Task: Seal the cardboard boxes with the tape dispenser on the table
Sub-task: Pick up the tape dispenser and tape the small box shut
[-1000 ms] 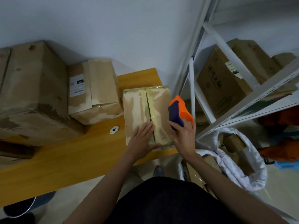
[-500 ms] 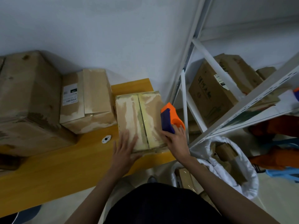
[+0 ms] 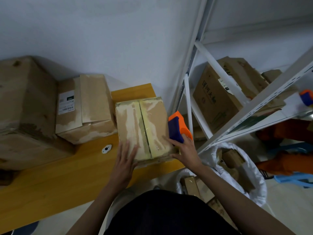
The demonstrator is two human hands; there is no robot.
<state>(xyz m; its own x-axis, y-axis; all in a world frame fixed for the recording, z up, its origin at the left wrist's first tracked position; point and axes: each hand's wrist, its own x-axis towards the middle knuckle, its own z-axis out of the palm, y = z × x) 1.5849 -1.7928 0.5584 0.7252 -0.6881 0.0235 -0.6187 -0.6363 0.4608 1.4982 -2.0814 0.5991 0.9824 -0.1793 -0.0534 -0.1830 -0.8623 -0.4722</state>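
Steadying the box (image 3: 144,128) at the table's (image 3: 71,180) right end, the left hand (image 3: 124,162) lies flat on its near-left corner; the right hand (image 3: 184,152) grips the dispenser (image 3: 177,131) against its right side. Next, I'd judge, comes taping the centre seam.

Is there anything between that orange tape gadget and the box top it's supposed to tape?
Nothing visible. The right hand holds the tape dispenser at the right edge of the small box, with no object between it and the centre seam. The left hand rests flat on the box's near left corner, clear of the seam.
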